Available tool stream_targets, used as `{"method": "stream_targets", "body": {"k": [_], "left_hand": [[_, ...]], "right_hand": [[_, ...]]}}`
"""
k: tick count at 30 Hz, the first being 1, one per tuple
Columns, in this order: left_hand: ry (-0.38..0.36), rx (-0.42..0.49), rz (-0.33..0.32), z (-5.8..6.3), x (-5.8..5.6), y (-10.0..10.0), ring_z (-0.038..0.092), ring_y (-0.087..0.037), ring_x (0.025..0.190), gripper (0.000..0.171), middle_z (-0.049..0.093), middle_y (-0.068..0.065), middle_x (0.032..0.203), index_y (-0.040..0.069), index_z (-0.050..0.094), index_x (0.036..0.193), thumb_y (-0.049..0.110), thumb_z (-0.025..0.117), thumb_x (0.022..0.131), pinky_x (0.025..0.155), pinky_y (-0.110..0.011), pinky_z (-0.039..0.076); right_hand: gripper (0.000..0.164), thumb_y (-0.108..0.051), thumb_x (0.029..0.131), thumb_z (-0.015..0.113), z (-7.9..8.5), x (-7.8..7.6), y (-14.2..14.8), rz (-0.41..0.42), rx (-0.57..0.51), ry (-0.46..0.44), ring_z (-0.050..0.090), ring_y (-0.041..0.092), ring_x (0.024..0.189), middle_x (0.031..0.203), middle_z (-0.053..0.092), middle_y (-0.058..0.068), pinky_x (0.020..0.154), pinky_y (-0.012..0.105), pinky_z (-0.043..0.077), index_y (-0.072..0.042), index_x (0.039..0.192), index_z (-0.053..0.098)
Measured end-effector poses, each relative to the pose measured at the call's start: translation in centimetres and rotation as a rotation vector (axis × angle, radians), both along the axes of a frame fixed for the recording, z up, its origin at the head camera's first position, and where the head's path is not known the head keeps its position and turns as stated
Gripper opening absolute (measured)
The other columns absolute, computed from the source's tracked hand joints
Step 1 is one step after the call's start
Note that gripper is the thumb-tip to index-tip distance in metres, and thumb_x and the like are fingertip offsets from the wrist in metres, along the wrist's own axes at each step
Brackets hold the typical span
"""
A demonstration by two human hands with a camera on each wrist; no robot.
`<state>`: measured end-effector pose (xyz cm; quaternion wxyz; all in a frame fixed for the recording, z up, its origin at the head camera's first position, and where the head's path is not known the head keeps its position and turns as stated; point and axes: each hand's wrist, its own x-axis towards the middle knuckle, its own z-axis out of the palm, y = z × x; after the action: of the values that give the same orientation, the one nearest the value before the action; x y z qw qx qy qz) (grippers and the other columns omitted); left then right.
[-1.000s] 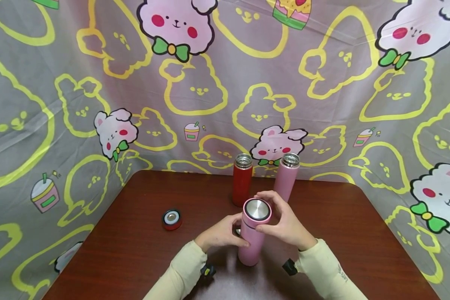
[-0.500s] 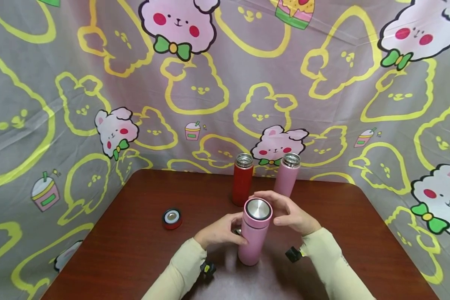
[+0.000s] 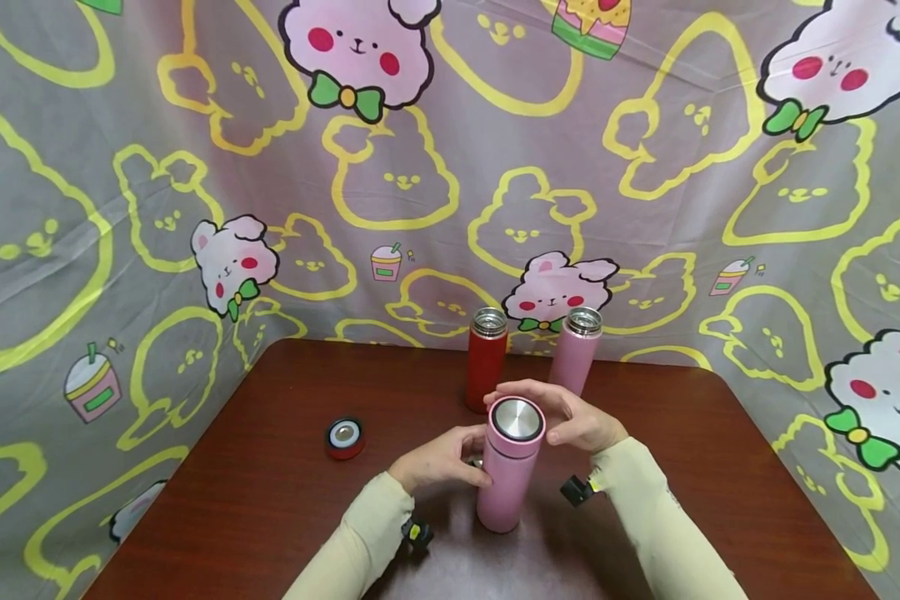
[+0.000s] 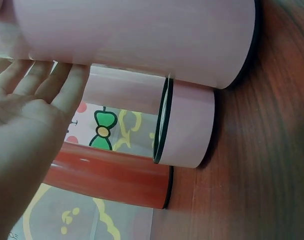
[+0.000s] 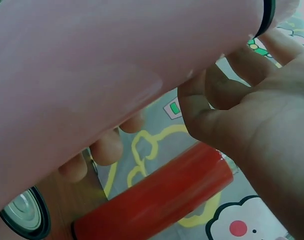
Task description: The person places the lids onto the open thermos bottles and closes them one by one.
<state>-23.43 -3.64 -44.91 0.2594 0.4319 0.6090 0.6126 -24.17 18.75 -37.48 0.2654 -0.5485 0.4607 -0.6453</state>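
Note:
A pink thermos point(image 3: 506, 492) stands upright near the front of the table, its pink lid point(image 3: 517, 419) with a silver disc on top. My left hand point(image 3: 444, 458) grips the body from the left, thumb across the front. At the top, my right hand point(image 3: 570, 417) has its fingers curled round the back of the lid, thumb by its right side. In the left wrist view, a loose pink lid point(image 4: 192, 122) sits on the table behind the thermos; the head view mostly hides it. A red lid point(image 3: 344, 438) lies upside down at the left.
A red thermos point(image 3: 485, 371) and another pink thermos point(image 3: 574, 358) stand lidless behind my hands, steel mouths showing. The brown wooden table point(image 3: 232, 500) backs onto a patterned cloth point(image 3: 390, 192) that also hangs at both sides.
My right thumb came off the lid's front and the hand drew back to the right, then closed in again with its fingers farther round the back. The left hand stays on the thermos.

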Motion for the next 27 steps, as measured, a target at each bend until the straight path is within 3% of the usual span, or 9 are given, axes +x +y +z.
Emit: {"method": "stream_targets", "body": {"k": [4, 12, 20, 27], "left_hand": [[-0.001, 0.003, -0.013, -0.1, -0.1, 0.0, 0.049, -0.021, 0.108, 0.056, 0.054, -0.005, 0.116, 0.006, 0.044, 0.124, 0.015, 0.069, 0.075, 0.093, -0.039, 0.034], [0.007, -0.013, -0.004, 0.0, 0.0, 0.0, 0.048, -0.021, 0.110, 0.059, 0.053, -0.003, 0.118, 0.009, 0.043, 0.126, 0.019, 0.069, 0.075, 0.093, -0.031, 0.034], [-0.003, -0.026, 0.017, 0.5, 0.4, -0.1, 0.047, -0.019, 0.110, 0.059, 0.053, -0.002, 0.119, 0.010, 0.042, 0.127, 0.020, 0.069, 0.075, 0.093, -0.031, 0.034], [0.004, 0.003, 0.012, 0.0, 0.3, 0.0, 0.048, -0.021, 0.109, 0.060, 0.053, -0.004, 0.118, 0.009, 0.042, 0.127, 0.022, 0.070, 0.075, 0.092, -0.033, 0.035]], "right_hand": [[0.074, -0.015, 0.080, 0.058, 0.0, 0.0, -0.2, 0.006, 0.009, 0.016, 0.025, 0.044, 0.120, 0.130, 0.021, 0.036, 0.096, 0.052, 0.024, 0.015, 0.131, 0.013], [0.069, -0.008, 0.080, 0.057, 0.1, 0.3, -0.2, 0.001, 0.022, -0.038, 0.028, 0.041, 0.121, 0.131, 0.027, 0.032, 0.096, 0.051, 0.025, 0.014, 0.130, 0.017], [0.066, -0.008, 0.078, 0.059, 0.1, 1.0, 0.0, -0.091, 0.039, -0.053, 0.031, 0.043, 0.117, 0.127, 0.029, 0.035, 0.094, 0.054, 0.026, 0.012, 0.129, 0.023], [0.064, -0.011, 0.079, 0.060, 0.3, 1.7, 0.1, -0.180, 0.059, -0.041, 0.037, 0.040, 0.114, 0.126, 0.037, 0.029, 0.093, 0.051, 0.029, 0.011, 0.129, 0.026]]}}
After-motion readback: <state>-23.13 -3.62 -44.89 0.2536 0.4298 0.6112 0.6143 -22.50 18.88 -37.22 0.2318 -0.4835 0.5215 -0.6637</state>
